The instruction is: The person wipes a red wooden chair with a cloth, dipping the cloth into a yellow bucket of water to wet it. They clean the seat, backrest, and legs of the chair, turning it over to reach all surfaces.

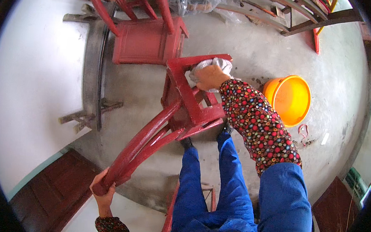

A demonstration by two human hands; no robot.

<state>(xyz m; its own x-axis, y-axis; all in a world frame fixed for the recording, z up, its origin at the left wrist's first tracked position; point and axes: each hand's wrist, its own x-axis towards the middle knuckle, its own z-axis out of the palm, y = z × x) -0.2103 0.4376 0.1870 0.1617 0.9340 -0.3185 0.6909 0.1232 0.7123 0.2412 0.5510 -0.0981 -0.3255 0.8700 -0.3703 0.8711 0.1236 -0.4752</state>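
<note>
A red-painted wooden chair (187, 93) lies tilted in front of my legs, its open base frame towards me. My left hand (104, 187) grips the end of its backrest at the lower left. At the frame's far side, my right hand (210, 76) presses a pale, crumpled cloth (223, 64) against the red wood. The cloth is bunched beneath my fingers and partly hidden by them. To the right of my right forearm, an orange plastic bucket (292, 100) stands on the concrete floor.
More red wooden chairs (142, 43) stand at the upper left, close to the held chair. A narrow bench (94, 62) is along the white wall. Wooden frames (325, 21) and clear plastic sheeting (195, 1) lie at the top. A red strip (303, 131) is on the floor near the bucket.
</note>
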